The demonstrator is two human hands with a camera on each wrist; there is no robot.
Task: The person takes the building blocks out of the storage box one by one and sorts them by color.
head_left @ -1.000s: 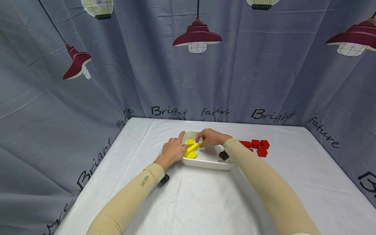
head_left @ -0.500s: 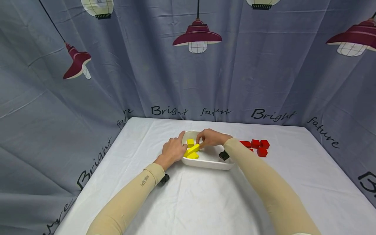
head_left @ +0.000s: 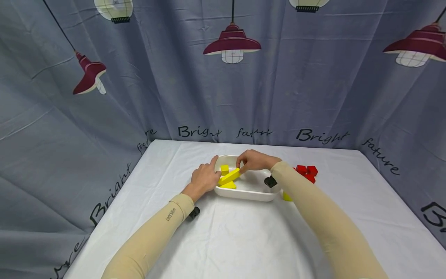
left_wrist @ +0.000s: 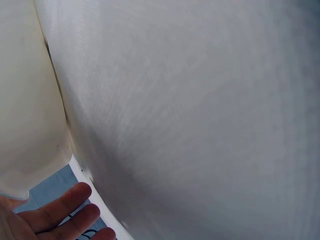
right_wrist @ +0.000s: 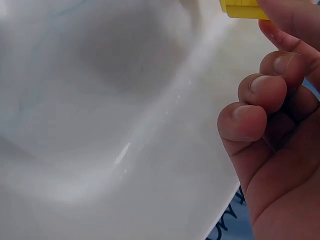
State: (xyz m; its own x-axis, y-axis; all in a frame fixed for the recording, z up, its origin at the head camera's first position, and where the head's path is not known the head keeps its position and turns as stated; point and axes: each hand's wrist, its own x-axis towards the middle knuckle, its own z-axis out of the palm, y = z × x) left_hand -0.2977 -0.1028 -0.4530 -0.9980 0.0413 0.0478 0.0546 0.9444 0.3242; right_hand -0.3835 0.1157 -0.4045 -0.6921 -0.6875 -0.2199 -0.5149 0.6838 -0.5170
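In the head view a white tray [head_left: 249, 195] sits on the table with several yellow blocks in its left part. My right hand [head_left: 256, 160] pinches the right end of a long yellow block [head_left: 230, 176] over the tray. The right wrist view shows the tip of that yellow block [right_wrist: 245, 10] by the thumb and index finger, the other fingers curled. A small yellow block [head_left: 224, 169] lies behind it and another yellow block [head_left: 228, 185] in front. My left hand [head_left: 204, 177] rests at the tray's left rim; the left wrist view shows straight fingers [left_wrist: 60, 207].
Several red blocks [head_left: 306, 170] lie on the white-covered table [head_left: 226, 240] right of the tray, partly behind my right forearm. A yellow piece [head_left: 287, 196] shows beside that forearm. A grey curtain [head_left: 167, 97] printed with lamps hangs behind the table.
My right hand has moved slightly right and up, and the long yellow block has shifted right with it. The yellow piece beside my forearm has come into view. My left hand stays at the rim.
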